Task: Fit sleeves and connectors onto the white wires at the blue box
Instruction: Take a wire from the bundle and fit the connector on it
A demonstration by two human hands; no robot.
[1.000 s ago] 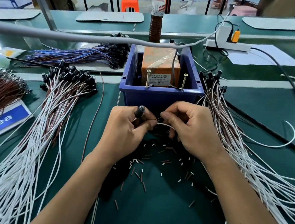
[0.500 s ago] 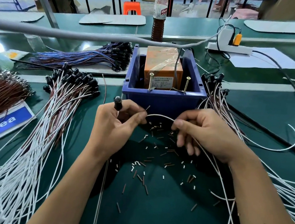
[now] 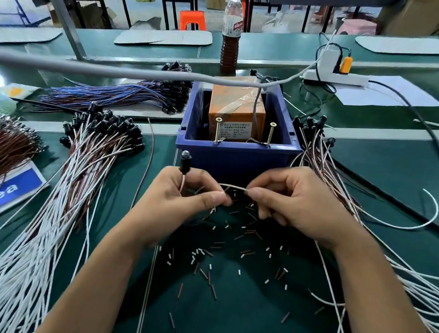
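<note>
Both hands work just in front of the blue box (image 3: 236,162), over the green table (image 3: 223,317). Left hand (image 3: 178,202) has its fingers curled round a white wire (image 3: 234,186) just below its black connector (image 3: 185,161), which stands upright above the fist; thumb and forefinger also pinch the lead lower down. Right hand (image 3: 291,202) pinches the same wire's free length between thumb and forefinger tips, other fingers curled under. The wire arcs between the two hands.

Loose sleeves (image 3: 219,251), short white and brown pieces, lie scattered on the table below the hands. Finished bundle (image 3: 97,152) lies to the left of the box, unworked bundle (image 3: 328,184) to the right.

Judged step: threading a sleeve along the lead. Whether one is already on the wire cannot be told; too small. To do well: keep the span short and taut, hold the pinch close to the wire end so it does not buckle, feed straight, seat the sleeve against the connector
</note>
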